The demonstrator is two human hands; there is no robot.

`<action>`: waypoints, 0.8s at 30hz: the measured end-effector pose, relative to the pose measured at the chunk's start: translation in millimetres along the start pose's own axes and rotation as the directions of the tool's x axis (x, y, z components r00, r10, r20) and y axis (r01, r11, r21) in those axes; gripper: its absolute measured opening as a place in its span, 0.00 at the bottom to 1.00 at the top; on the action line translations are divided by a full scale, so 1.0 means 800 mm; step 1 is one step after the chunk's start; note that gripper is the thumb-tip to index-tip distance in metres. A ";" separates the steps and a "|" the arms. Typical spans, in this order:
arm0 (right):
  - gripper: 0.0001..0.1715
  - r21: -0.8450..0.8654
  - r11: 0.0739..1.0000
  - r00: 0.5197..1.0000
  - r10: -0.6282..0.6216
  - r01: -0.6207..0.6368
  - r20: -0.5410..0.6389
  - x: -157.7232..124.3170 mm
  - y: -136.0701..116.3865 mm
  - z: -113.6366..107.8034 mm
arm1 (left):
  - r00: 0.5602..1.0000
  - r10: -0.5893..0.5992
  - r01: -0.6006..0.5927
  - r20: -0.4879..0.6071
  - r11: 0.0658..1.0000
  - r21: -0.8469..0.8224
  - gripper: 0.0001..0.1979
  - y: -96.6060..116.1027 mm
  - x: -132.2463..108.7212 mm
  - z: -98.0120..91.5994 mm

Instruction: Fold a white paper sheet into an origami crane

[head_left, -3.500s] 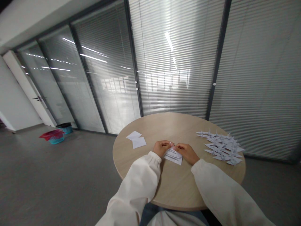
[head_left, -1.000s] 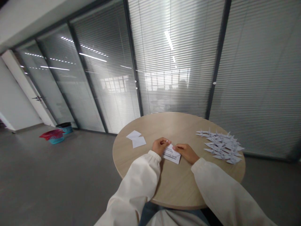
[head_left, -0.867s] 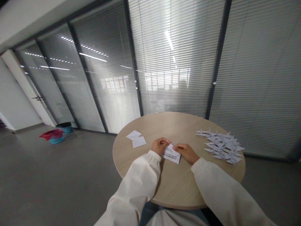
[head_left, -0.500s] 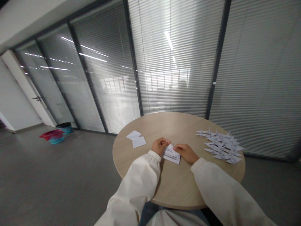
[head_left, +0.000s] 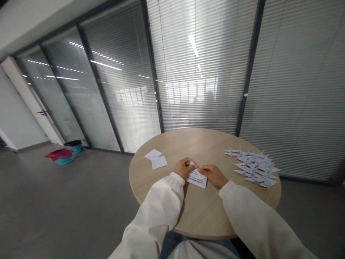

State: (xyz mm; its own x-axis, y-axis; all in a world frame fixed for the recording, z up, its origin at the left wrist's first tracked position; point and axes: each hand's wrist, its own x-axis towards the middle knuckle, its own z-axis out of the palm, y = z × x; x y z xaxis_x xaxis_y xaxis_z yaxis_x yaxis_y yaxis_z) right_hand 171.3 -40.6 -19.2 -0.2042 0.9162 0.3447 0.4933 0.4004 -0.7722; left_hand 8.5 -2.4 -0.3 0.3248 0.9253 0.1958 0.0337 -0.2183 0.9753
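Note:
A folded white paper (head_left: 197, 178) with printed black text lies in front of me on the round wooden table (head_left: 201, 212). My left hand (head_left: 184, 167) is closed on its upper left edge, thumb and fingers pinching the paper. From the other side my right hand (head_left: 214, 175) is closed at the upper right edge, its fingertips pressed on the paper. The fingertips of both hands nearly meet at the top of the fold. Part of the paper's upper edge is hidden under my fingers.
Many folded paper cranes (head_left: 256, 167) stand clustered on the table's right side. White paper sheets (head_left: 159, 162) lie at the left. A glass partition (head_left: 199, 72) with blinds rises behind the table. On the floor at far left are two bins, one red-lined (head_left: 60, 155), the other black-lined (head_left: 75, 145).
My left fingertips have slid slightly right along the paper's top, closer to my right fingertips. My right hand has barely moved.

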 end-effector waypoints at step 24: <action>0.25 0.016 1.000 1.000 0.003 -0.003 0.003 0.000 -0.006 -0.001 | 0.992 0.124 -0.122 -0.015 0.987 0.105 0.16 -0.011 0.003 -0.002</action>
State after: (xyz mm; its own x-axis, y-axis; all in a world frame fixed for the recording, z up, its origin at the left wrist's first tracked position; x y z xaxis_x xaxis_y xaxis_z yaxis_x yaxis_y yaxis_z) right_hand 169.1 -42.4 -14.9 -0.2048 0.9176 0.3407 0.4800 0.3975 -0.7821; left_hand 7.3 2.2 -7.9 0.3125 0.8955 0.3169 0.0928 -0.3608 0.9280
